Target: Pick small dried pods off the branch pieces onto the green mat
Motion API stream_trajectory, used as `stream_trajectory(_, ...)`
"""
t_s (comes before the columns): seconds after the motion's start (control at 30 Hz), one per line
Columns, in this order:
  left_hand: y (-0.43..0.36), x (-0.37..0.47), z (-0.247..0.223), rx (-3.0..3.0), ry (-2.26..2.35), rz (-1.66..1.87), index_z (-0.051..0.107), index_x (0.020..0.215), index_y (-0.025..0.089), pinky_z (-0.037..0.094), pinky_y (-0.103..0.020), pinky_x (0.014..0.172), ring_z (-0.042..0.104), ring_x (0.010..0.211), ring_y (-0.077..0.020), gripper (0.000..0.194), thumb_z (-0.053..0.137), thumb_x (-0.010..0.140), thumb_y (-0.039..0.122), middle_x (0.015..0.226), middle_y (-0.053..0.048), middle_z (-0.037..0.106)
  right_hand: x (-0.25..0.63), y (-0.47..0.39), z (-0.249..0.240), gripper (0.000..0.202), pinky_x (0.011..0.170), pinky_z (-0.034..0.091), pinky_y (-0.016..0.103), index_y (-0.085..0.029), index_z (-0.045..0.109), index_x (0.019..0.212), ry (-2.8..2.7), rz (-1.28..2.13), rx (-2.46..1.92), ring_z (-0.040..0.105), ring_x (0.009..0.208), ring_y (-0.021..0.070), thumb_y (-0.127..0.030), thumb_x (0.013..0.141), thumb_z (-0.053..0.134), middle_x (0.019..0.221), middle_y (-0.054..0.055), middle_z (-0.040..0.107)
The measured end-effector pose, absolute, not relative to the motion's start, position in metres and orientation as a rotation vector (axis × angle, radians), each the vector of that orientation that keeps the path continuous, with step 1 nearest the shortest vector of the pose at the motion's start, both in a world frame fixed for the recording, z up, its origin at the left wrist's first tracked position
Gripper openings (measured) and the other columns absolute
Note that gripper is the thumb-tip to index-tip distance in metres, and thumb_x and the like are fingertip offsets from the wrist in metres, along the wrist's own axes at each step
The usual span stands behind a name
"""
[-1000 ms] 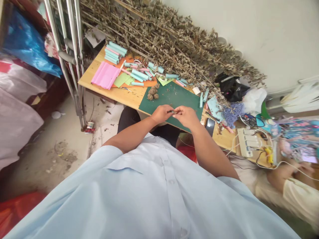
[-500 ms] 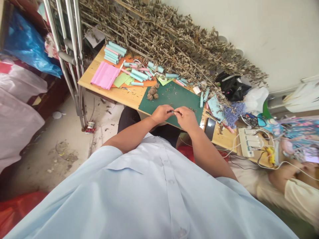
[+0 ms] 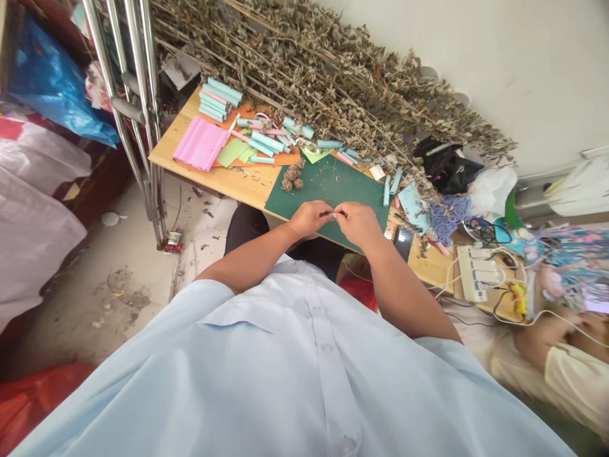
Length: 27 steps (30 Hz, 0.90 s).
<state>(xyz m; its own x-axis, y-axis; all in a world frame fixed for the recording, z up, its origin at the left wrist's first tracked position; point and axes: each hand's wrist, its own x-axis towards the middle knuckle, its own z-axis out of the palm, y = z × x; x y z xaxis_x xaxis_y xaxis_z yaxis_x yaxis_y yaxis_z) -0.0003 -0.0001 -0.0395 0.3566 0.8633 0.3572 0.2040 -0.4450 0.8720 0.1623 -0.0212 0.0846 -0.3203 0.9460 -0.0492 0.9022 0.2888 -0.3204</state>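
Note:
My left hand and my right hand meet fingertip to fingertip over the front edge of a green cutting mat. Both are closed in a pinch on something small between them, too little of which shows to name. Just beyond my left hand, a small heap of brown, crumbly balls sits on the mat. Loose dry crumbs are scattered over the mat. Farther back lie several rolled tubes of light blue paper, some with pink ones among them.
Bundles of dried leafy stalks fill the back of the table. Pink paper lies at left, near metal crutches. At right are a phone, purple yarn, a power strip with cables, and another person's arm.
My right hand and forearm have shifted slightly to the right, and the forearm now covers part of the phone. My left hand stays in place; both remain pinched together.

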Motion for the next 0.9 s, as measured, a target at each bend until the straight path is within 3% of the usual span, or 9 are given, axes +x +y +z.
stream_trajectory(0.2,-0.001,0.000,-0.040,1.865,0.888,1.140,0.080,0.101,0.017,0.052,-0.029,0.084,0.069,0.089,-0.0178,0.015,0.073,0.096,0.029,0.094,-0.006,0.077,0.165,-0.025,0.085,0.020,0.090,0.053,0.038,-0.020,0.076,0.093,-2.455,0.412,-1.665,0.071,0.095,0.0257,-0.020,0.093,0.056,0.100,0.011,0.079)
stream_trajectory(0.3,-0.001,0.001,-0.042,1.875,0.891,1.155,0.080,0.100,0.017,0.051,-0.028,0.082,0.069,0.088,-0.0174,0.013,0.072,0.096,0.026,0.092,-0.006,0.076,0.162,-0.021,0.086,0.015,0.085,0.055,0.036,-0.021,0.077,0.089,-2.321,0.516,-1.830,0.073,0.085,0.0239,-0.020,0.089,0.061,0.088,0.008,0.079)
stream_trajectory(0.47,-0.001,0.000,-0.042,1.887,0.882,1.162,0.079,0.099,0.017,0.050,-0.027,0.081,0.068,0.086,-0.0166,0.015,0.071,0.097,0.029,0.091,-0.006,0.075,0.158,-0.005,0.086,0.003,0.065,0.058,0.028,-0.019,0.075,0.082,-1.902,0.991,-2.083,0.073,0.063,0.0184,-0.017,0.081,0.073,0.065,0.002,0.074)
stream_trajectory(0.7,-0.002,0.000,-0.040,1.862,0.884,1.143,0.079,0.099,0.017,0.051,-0.029,0.081,0.068,0.085,-0.0175,0.023,0.068,0.099,0.037,0.091,-0.008,0.076,0.156,0.013,0.091,0.020,0.052,0.062,0.028,-0.017,0.071,0.067,-1.604,1.298,-2.142,0.072,0.053,0.0209,-0.012,0.066,0.090,0.055,0.006,0.071)
stream_trajectory(0.9,-0.001,0.000,-0.042,1.852,0.902,1.122,0.079,0.100,0.017,0.051,-0.029,0.084,0.068,0.088,-0.0172,0.016,0.070,0.097,0.030,0.093,-0.007,0.076,0.144,0.022,0.096,0.026,0.047,0.062,0.029,-0.017,0.067,0.057,-1.564,1.333,-2.198,0.071,0.049,0.0228,0.000,0.058,0.088,0.048,0.006,0.066)
